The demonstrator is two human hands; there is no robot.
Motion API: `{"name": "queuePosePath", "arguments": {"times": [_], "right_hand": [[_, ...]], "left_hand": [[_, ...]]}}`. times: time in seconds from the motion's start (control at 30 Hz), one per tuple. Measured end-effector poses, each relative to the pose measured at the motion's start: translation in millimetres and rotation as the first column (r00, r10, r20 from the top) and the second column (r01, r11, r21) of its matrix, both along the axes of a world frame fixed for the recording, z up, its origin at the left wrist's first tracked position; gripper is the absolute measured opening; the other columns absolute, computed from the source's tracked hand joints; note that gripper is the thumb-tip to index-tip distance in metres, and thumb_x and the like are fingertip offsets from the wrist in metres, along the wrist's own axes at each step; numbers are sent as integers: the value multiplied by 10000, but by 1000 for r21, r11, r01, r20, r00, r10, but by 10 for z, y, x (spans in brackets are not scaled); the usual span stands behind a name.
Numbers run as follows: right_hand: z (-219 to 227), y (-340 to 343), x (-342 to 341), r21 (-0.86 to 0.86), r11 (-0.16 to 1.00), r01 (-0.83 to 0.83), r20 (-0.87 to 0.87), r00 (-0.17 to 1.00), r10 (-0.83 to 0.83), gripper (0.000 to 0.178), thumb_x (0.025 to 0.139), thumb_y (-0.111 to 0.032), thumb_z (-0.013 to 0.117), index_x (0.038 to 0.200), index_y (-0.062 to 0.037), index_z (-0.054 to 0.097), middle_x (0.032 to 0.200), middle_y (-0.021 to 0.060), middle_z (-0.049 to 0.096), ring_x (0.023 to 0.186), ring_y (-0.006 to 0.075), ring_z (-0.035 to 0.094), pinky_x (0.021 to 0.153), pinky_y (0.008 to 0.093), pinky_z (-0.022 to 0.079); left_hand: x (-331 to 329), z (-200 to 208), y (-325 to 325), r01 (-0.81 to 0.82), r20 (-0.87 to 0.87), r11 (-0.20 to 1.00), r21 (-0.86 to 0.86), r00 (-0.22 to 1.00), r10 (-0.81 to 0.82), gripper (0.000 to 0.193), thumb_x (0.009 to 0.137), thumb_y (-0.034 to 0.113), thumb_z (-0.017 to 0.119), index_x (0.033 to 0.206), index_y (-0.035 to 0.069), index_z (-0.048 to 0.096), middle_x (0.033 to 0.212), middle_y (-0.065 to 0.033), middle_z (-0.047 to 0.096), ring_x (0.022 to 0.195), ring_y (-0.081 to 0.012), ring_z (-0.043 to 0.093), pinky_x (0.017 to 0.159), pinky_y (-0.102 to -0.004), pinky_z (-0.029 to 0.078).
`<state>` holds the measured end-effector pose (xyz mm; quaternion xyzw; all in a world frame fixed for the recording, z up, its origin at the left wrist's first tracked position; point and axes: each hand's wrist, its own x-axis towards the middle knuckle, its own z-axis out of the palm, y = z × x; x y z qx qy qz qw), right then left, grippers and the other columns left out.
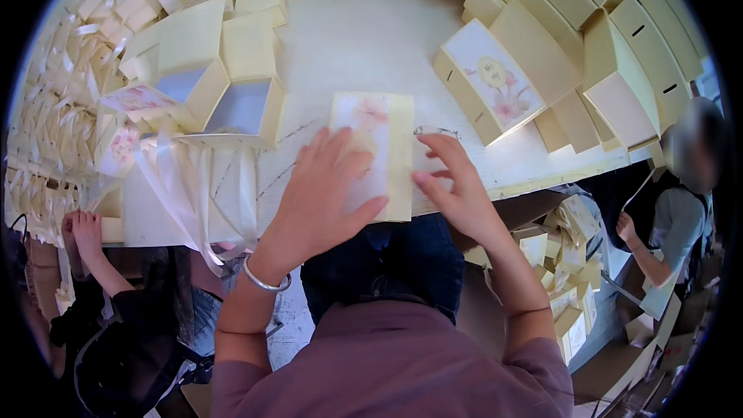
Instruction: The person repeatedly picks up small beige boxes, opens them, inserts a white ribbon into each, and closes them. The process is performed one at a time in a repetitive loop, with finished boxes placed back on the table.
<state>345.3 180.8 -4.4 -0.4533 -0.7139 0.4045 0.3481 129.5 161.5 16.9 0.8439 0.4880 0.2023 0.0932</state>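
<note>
A cream gift box (400, 147) with a pink floral panel lies at the table's near edge, right in front of me. My left hand (313, 193) rests across its printed panel, fingers spread, and hides part of the print. At the box's right edge is my right hand (462, 190), its fingers curved and apart with nothing between them. The right thumb is close to that edge; whether it touches I cannot tell. A silver bangle (265, 279) circles my left wrist.
Opened cream boxes (248, 104) and white ribbons (166, 186) crowd the left. Stacked boxes (542, 23) and a tilted floral box (495, 81) line the right. Below the right table edge sits a pile of boxes (569, 294). Another person's hand (87, 234) works at left; one person (673, 224) is at far right.
</note>
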Motion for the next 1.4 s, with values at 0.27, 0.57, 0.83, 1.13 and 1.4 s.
{"name": "queuePosePath", "arguments": {"times": [0.27, 0.57, 0.83, 1.13, 1.4], "right_hand": [[-121, -237, -269, 441, 897, -30, 317, 940, -124, 617, 747, -327, 633, 1186, 31, 388, 1272, 288, 306, 1141, 420, 380, 883, 403, 399], [-391, -144, -111, 482, 868, -119, 250, 968, -6, 489, 686, -170, 661, 1063, 44, 434, 1305, 261, 278, 1117, 394, 417, 848, 395, 430], [-7, -106, -36, 534, 803, -265, 501, 864, -48, 553, 665, -184, 663, 1101, 70, 437, 1247, 261, 363, 1113, 388, 423, 828, 386, 442], [-143, -20, 255, 482, 872, 88, 168, 967, -190, 316, 822, -257, 546, 905, 47, 517, 840, 183, 562, 744, 303, 576, 673, 345, 488], [-109, 80, 100, -594, 746, 302, -614, 429, -662, 342, 905, -248, 381, 1094, 23, 472, 847, 61, 571, 667, 150, 561, 570, 246, 447]], "left_hand": [[567, 408, 545, -266, -503, 902, -340, 862, 65, 746, 653, 231, 587, 1280, -21, 272, 989, -330, 497, 906, -427, 522, 734, -421, 465], [203, 516, 777, -251, -150, 906, -340, 966, 211, 669, 682, 177, 550, 1261, -30, 285, 982, -218, 555, 818, -318, 573, 702, -389, 463], [-488, 66, 300, 239, 472, 408, -881, 498, 728, 430, 800, 219, 494, 1142, -32, 420, 943, -114, 575, 827, -150, 600, 643, -274, 508], [-402, -112, -16, 317, 552, 465, -826, 294, 780, 431, 808, 172, 511, 1171, -37, 412, 1069, -123, 541, 932, -179, 574, 754, -309, 494], [-440, -211, -152, 346, 609, 536, -770, 152, 778, 427, 804, 134, 516, 1181, -35, 407, 1061, -115, 546, 937, -185, 568, 778, -294, 473]]}}
